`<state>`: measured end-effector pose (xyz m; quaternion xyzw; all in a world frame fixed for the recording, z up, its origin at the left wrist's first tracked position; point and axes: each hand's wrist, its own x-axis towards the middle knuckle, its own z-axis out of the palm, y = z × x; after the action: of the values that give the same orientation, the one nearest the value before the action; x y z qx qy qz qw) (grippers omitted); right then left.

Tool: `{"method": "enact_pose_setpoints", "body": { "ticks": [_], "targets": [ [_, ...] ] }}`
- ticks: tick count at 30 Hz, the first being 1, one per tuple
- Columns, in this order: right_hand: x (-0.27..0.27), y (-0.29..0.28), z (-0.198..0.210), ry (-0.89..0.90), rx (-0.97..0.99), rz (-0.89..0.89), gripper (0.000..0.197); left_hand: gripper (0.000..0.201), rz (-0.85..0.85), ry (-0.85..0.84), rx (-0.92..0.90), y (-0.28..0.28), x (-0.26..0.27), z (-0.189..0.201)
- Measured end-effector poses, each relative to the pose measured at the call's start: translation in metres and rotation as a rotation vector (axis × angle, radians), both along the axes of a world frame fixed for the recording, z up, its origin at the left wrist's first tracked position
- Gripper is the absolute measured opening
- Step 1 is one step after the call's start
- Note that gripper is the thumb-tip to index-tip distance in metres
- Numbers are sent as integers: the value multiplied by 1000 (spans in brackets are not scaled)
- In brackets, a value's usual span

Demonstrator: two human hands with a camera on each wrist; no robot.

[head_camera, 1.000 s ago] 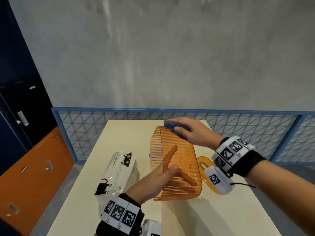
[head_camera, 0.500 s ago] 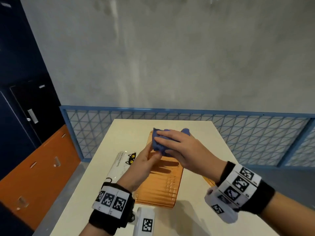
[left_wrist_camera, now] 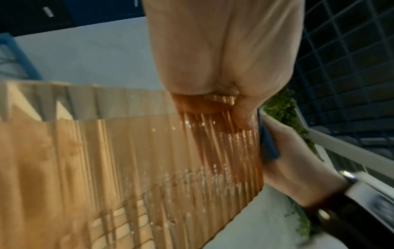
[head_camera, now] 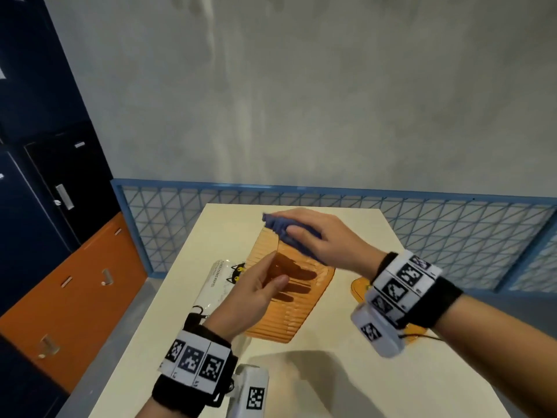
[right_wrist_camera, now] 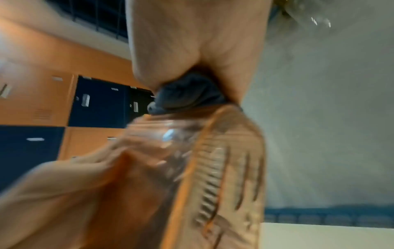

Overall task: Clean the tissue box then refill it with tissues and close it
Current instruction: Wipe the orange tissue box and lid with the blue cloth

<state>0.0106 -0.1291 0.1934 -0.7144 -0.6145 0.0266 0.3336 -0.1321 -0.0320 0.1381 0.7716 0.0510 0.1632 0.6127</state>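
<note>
The orange see-through ribbed tissue box (head_camera: 289, 312) is held over the cream table (head_camera: 331, 372). My left hand (head_camera: 256, 291) grips its near wall, fingers inside showing through the plastic and thumb outside (left_wrist_camera: 245, 114). My right hand (head_camera: 325, 239) holds a bunched blue cloth (head_camera: 277, 224) and presses it on the box's far upper edge. In the right wrist view the blue cloth (right_wrist_camera: 187, 94) sits between palm and the box (right_wrist_camera: 224, 176). The white tissue pack (head_camera: 217, 282) with a black cat print lies left of the box.
The orange lid (head_camera: 360, 289) lies on the table to the right, partly hidden under my right wrist. A blue mesh railing (head_camera: 422, 230) runs behind the table. Navy and orange lockers (head_camera: 75, 267) stand to the left.
The box has been turned in my left hand, whose fingers are again inside it. My right hand has slid the cloth from the box's middle to its far edge.
</note>
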Motion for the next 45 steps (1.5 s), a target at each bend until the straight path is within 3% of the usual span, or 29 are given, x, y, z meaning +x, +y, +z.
{"method": "enact_pose_setpoints", "body": {
  "ticks": [3,6,8,11,15,19,22,27,33,36,39,42,45],
  "targets": [
    [27,9,15,236,-167,-129,28,34,-66,-50,177,-5,-7,7],
    [48,9,16,608,-349,-64,28,23,-109,-115,373,-7,-12,7],
    [52,5,12,736,-469,-63,31,22,-126,-114,413,-6,-12,2],
    [48,1,5,616,-476,-151,40,28,-118,-74,426,-4,-8,-5],
    [32,-9,7,457,-178,-195,26,26,-168,-9,474,2,2,-7],
    [20,-16,1,250,82,-136,31,31,-156,0,566,5,21,-12],
    [14,-23,-25,40,140,-127,34,37,-111,75,602,7,34,-21],
    [45,-57,-70,220,-149,-277,33,33,-144,319,891,0,57,-47],
    [74,-77,-157,89,-694,-411,27,33,-255,532,1032,-10,102,-97],
    [67,-88,-197,73,-770,-447,29,35,-310,565,981,-14,115,-112],
    [53,-98,-234,77,-896,-515,47,34,-336,560,953,-17,124,-128],
    [40,-103,-251,36,-1040,-545,56,25,-329,530,962,-23,129,-139],
    [31,-107,-260,12,-1049,-526,58,26,-348,570,975,-29,131,-143]
  ]
}}
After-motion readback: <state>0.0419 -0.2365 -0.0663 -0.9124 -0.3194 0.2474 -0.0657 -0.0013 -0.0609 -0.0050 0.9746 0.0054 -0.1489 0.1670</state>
